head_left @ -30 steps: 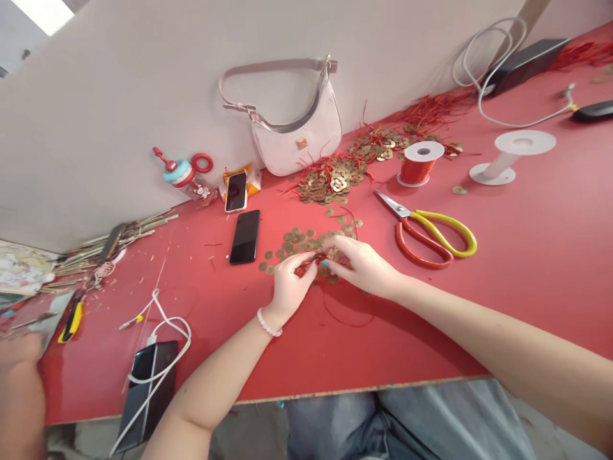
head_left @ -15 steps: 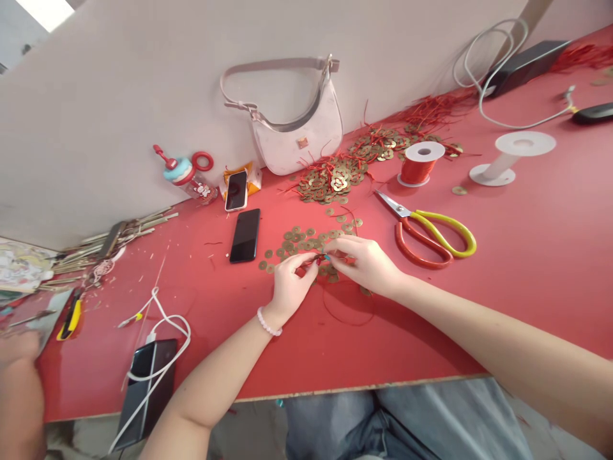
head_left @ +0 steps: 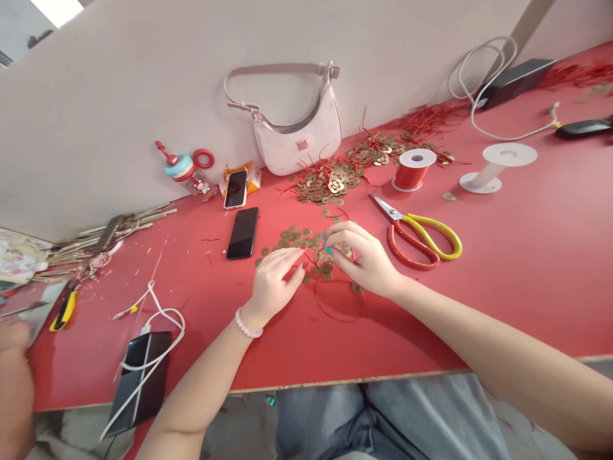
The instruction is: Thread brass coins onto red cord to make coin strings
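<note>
My left hand, with a pink bead bracelet on its wrist, is just left of a scatter of brass-coloured coins with holes. Its thumb and fingers are apart. Over the right part of the scatter, my right hand has its thumb and index fingertips close together at a thin red cord. The cord runs in a loop below this hand onto the table, and short red strands show between both hands. What exactly lies in the right fingertips is partly hidden.
Scissors with red and yellow handles lie to the right, near a red cord spool and a white spool. Behind are a coin pile and a handbag. Phones, cables and another person's arm are leftward.
My hands were together with fingertips pinched; the left has drawn away leftward and its fingers have parted. My right hand stays over the coins. The view has shifted slightly.
</note>
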### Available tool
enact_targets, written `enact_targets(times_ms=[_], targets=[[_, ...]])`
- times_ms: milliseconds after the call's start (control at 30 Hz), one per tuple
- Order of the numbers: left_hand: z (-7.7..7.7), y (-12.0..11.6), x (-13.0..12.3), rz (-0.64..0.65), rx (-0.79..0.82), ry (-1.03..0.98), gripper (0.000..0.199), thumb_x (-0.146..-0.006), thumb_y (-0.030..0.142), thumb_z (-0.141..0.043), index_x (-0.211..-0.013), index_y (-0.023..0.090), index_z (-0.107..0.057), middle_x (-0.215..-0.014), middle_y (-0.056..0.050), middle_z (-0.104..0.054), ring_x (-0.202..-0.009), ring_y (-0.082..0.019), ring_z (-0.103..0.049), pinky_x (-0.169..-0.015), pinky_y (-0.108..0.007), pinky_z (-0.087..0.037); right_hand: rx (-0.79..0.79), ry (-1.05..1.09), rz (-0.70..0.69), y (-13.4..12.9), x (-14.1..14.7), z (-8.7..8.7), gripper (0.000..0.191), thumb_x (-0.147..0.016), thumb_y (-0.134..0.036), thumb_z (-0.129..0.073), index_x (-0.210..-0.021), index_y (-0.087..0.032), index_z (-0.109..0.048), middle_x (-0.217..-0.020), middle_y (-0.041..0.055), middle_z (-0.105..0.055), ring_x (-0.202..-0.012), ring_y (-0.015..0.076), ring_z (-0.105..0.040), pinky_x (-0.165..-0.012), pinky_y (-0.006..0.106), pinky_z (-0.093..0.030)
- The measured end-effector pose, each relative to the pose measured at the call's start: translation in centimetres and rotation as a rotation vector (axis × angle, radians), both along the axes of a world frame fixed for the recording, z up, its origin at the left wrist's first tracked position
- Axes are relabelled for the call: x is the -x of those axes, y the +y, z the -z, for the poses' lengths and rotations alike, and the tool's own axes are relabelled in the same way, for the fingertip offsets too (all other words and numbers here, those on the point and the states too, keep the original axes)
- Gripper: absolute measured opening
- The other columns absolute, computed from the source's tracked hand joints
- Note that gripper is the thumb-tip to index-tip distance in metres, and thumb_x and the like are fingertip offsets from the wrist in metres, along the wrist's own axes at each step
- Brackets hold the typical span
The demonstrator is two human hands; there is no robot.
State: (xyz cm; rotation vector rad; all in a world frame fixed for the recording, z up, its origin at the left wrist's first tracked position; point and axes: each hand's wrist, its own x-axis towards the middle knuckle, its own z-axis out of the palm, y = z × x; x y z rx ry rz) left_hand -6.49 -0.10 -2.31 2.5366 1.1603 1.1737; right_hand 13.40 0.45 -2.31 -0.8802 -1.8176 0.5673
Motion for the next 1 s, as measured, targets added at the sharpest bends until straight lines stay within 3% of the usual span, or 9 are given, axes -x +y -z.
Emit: enact_targets(times_ms=[67, 200, 333, 433, 533, 667, 800, 1000], targets=[[-1.1, -0.7, 0.5, -0.013, -0.045, -0.049, 0.028, -0.076, 0.011, -0.059, -0.102, 0.020, -0.064, -0.098, -0.005, -0.069, -0.093, -0.018, -0.063, -0.088, -0.035, -0.050, 0.125, 0.154, -0.035, 0.0, -0.4, -0.6, 0.007, -0.085, -0.027, -0.044, -0.084, -0.021, -0.047, -0.095, 0.0073, -0.056, -0.089, 0.0168, -0.055, -0.078, 0.034, -0.045], [-3.4, -2.3, 0.8, -0.101, 0.152, -0.459, 0.017, -0.079, 0.014, -0.058, -0.093, 0.021, -0.065, -0.087, -0.002, -0.070, -0.083, -0.015, -0.066, -0.079, -0.032, -0.055, 0.473, 0.436, -0.183, 0.6, -1.9, -1.9, 0.018, -0.086, -0.041, -0.038, -0.085, -0.024, -0.037, -0.076, 0.0018, -0.053, -0.068, 0.0140, -0.055, -0.064, 0.031, -0.046], [-4.8, -2.7, 0.2, -0.073, 0.300, -0.808, 0.013, -0.075, 0.023, -0.065, -0.088, 0.020, -0.064, -0.074, 0.000, -0.066, -0.072, -0.014, -0.065, -0.072, -0.031, -0.057, 0.574, 0.469, -0.211, 1.5, -3.1, -2.4, 0.014, -0.085, -0.039, -0.035, -0.083, -0.025, -0.036, -0.055, -0.0062, -0.032, -0.042, 0.0092, -0.035, -0.049, 0.026, -0.039], [-4.5, -1.9, -0.3, -0.003, 0.453, -0.863, 0.015, -0.073, 0.024, -0.067, -0.088, 0.020, -0.063, -0.074, 0.000, -0.064, -0.064, -0.011, -0.063, -0.067, -0.029, -0.057, 0.538, 0.289, -0.137, 2.0, -2.9, -1.7, 0.008, -0.085, -0.031, -0.036, -0.083, -0.024, -0.039, -0.054, -0.0064, -0.032, -0.043, 0.0094, -0.034, -0.047, 0.024, -0.036], [-2.9, -0.7, -0.5, 0.018, 0.601, -0.816, 0.024, -0.075, 0.027, -0.065, -0.097, 0.018, -0.061, -0.077, -0.002, -0.064, -0.057, -0.009, -0.060, -0.060, -0.025, -0.056, 0.422, -0.169, 0.023, 1.8, -2.0, -0.4, 0.008, -0.081, -0.025, -0.044, -0.088, -0.021, -0.046, -0.061, -0.0023, -0.050, -0.053, 0.0120, -0.047, -0.053, 0.024, -0.037], [-0.5, 0.3, -0.5, -0.038, 0.744, -0.756, 0.031, -0.075, 0.030, -0.065, -0.100, 0.016, -0.054, -0.078, -0.004, -0.066, -0.053, -0.009, -0.060, -0.057, -0.023, -0.055, 0.263, -0.659, -0.017, 1.1, -0.9, 0.7, 0.017, -0.083, -0.022, -0.047, -0.096, -0.022, -0.057, -0.081, 0.0044, -0.064, -0.070, 0.0163, -0.059, -0.058, 0.024, -0.037], [0.7, 0.0, -0.7, -0.056, 0.851, -0.739, 0.024, -0.075, 0.033, -0.063, -0.088, 0.015, -0.051, -0.078, -0.004, -0.067, -0.052, -0.009, -0.060, -0.051, -0.021, -0.053, 0.204, -0.797, -0.025, 0.9, -0.5, 1.0, 0.024, -0.087, -0.022, -0.043, -0.104, -0.025, -0.060, -0.088, 0.0056, -0.065, -0.076, 0.0165, -0.061, -0.055, 0.023, -0.036], [0.9, -0.4, -1.3, -0.032, 0.869, -0.594, 0.020, -0.077, 0.032, -0.061, -0.082, 0.013, -0.062, -0.070, -0.007, -0.067, -0.059, -0.013, -0.063, -0.055, -0.023, -0.054, 0.179, -0.825, -0.093, 1.3, -0.3, 1.3, 0.025, -0.087, -0.023, -0.044, -0.102, -0.027, -0.063, -0.085, 0.0041, -0.065, -0.076, 0.0157, -0.061, -0.054, 0.022, -0.036]])
